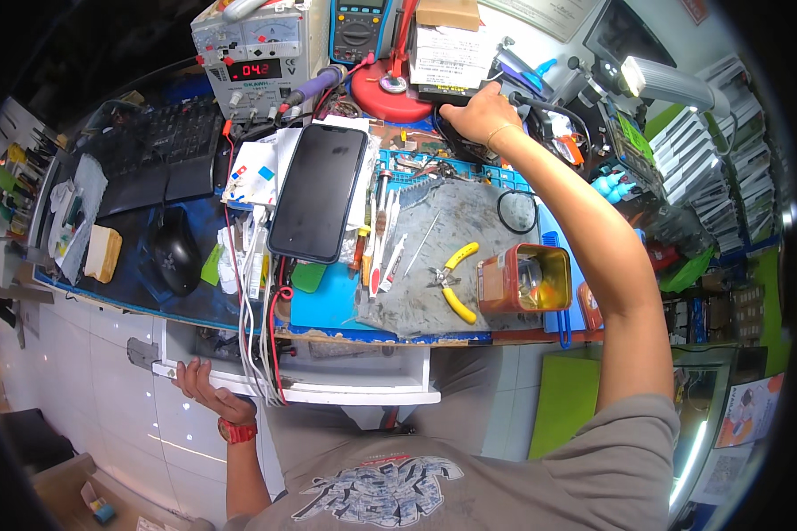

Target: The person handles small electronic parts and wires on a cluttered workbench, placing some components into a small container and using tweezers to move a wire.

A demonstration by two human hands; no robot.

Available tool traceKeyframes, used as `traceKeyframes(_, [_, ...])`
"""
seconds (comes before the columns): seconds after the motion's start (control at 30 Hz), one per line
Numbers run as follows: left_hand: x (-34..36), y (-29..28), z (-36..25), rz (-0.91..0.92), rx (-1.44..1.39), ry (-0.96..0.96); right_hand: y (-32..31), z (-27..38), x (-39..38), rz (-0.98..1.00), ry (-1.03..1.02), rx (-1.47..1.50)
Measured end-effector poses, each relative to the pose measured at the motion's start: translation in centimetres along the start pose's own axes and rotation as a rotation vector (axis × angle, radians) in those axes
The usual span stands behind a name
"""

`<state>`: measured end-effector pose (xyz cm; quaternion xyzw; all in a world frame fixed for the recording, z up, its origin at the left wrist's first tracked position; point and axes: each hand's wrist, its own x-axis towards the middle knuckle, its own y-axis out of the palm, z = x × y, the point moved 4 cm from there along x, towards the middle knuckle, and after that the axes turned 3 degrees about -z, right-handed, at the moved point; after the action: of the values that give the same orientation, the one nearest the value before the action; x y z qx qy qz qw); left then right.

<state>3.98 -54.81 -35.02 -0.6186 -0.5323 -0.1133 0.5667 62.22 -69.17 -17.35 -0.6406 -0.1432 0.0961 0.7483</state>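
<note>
The person's right hand (484, 117) reaches to the far side of the surface (522, 335), its fingers at the near edge of a black box (443, 94) topped with printed paper (447, 58); whether they grip anything cannot be told. The box is just right of a round red base (383, 94). The left hand (212, 394), fingers loosely curled and holding nothing visible, is beside the left end of an open white drawer (394, 390) under the near edge. A black smartphone (319, 195) lies left of yellow-handled pliers (455, 292), with a square tin (498, 283) to their right.
</note>
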Motion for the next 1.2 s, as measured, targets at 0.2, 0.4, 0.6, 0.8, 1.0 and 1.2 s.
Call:
traceKeyframes(0.2, [0.0,0.1,0.1,0.002,-0.005,-0.009,-0.1,0.1,-0.3,-0.015,0.003,-0.011])
traceKeyframes(0.4, [-0.2,0.1,0.3,0.005,0.027,-0.002,-0.6,0.1,-0.9,0.005,-0.004,0.007])
traceKeyframes(0.6, [-0.1,0.2,0.2,-0.006,0.016,-0.005,-0.5,0.0,-0.3,0.035,-0.035,0.011])
traceKeyframes(0.8, [-0.1,0.3,0.1,-0.011,-0.009,-0.011,-0.3,-1.2,0.8,0.05,-0.082,-0.026])
traceKeyframes(1.0, [-0.2,0.1,0.2,0.002,0.022,-0.007,-4.4,-2.3,-2.8,0.04,-0.192,-0.053])
traceKeyframes(1.2, [-0.3,0.1,0.2,-0.017,0.007,-0.003,-1.8,-2.0,-6.1,-0.04,-0.911,-0.025])
